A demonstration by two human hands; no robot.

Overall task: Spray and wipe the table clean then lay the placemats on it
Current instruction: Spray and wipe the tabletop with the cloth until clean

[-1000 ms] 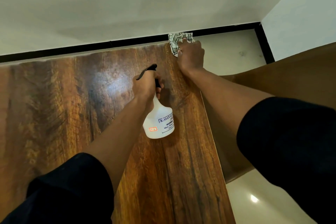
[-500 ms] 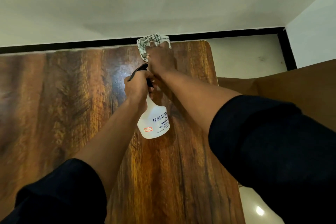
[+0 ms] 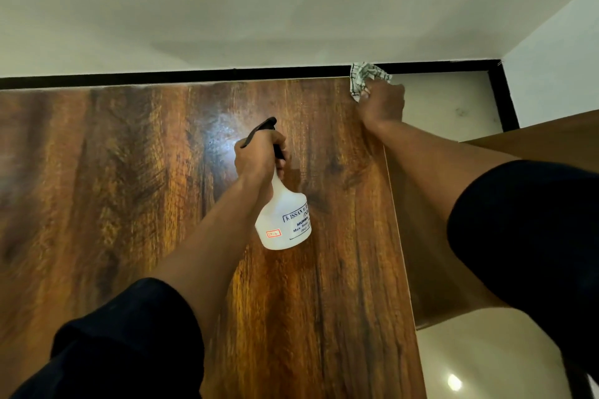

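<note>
Wood-grain surface (image 3: 129,204) carries both hands: the left hand (image 3: 259,157) grips a light plastic spray bottle (image 3: 283,220) by its neck above the middle, the right hand (image 3: 382,104) bunches a soft cloth (image 3: 364,76) at the far right corner

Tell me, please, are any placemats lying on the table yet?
No, the table shows only bare wood, with the left hand holding the bottle above it.

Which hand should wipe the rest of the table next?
The right hand, probably. It already has the checked cloth bunched in its grip at the far right corner of the wooden table. The left hand is busy holding the spray bottle over the middle.
</note>
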